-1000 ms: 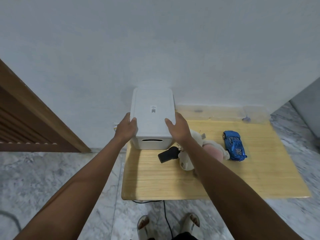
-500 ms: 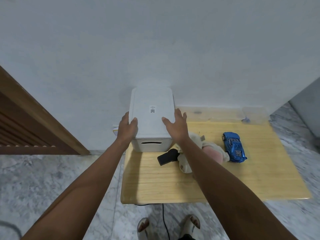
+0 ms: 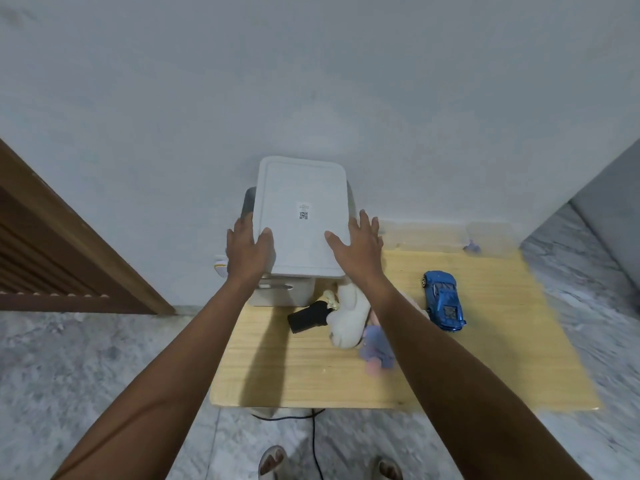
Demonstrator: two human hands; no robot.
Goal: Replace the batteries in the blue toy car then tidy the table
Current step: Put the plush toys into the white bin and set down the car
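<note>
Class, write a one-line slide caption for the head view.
Both hands, left and right, lift the white lid off the box; blue car waits on the table.

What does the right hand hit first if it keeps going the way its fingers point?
Probably the white wall behind the table. The right hand grips the lifted box lid by its edge, fingers pointing away; nothing shows between, though depth is unclear.
</note>
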